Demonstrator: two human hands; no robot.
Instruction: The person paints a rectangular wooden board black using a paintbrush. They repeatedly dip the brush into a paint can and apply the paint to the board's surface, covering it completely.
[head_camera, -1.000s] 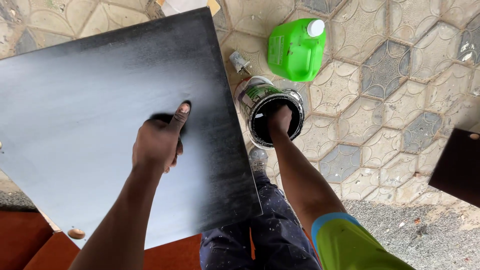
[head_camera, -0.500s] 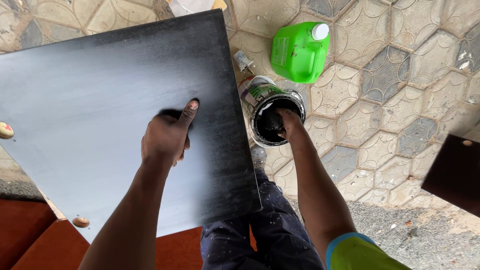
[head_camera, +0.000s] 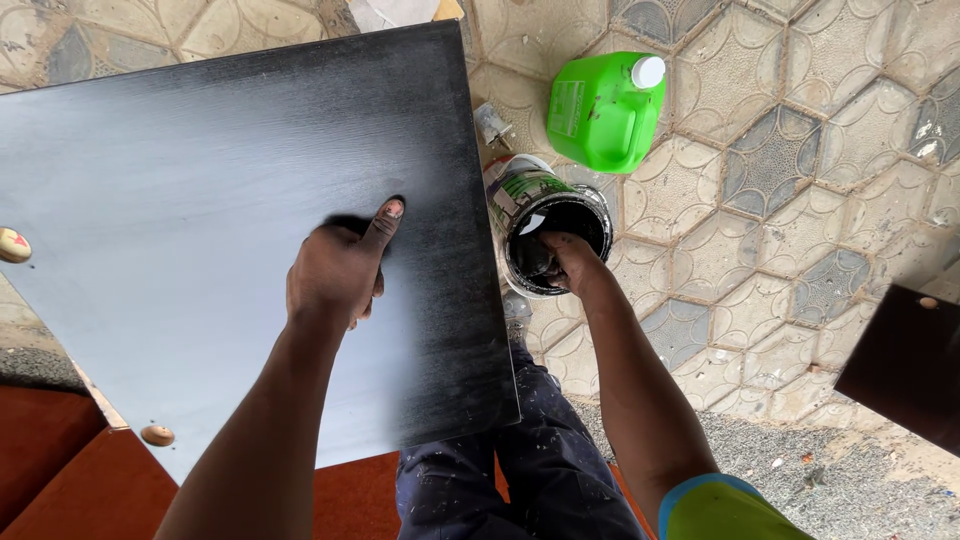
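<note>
A large black-painted board (head_camera: 200, 200) lies tilted in front of me. My left hand (head_camera: 335, 270) rests on it near its right edge, fingers curled over what looks like a dark rag (head_camera: 340, 224), thumb stretched out. My right hand (head_camera: 565, 262) reaches into an open paint can (head_camera: 520, 190) of black paint on the ground just right of the board. Its fingertips are hidden inside the can.
A green plastic jug (head_camera: 600, 110) with a white cap stands beyond the can on patterned paving tiles (head_camera: 800, 200). A small bottle (head_camera: 492, 125) lies by the board's edge. Another dark panel (head_camera: 905, 365) sits at right, reddish wooden furniture (head_camera: 60, 470) at lower left. My paint-spattered trousers (head_camera: 520, 470) are below.
My right hand has dipped further into the paint can. My left hand has stayed at about the same spot on the board.
</note>
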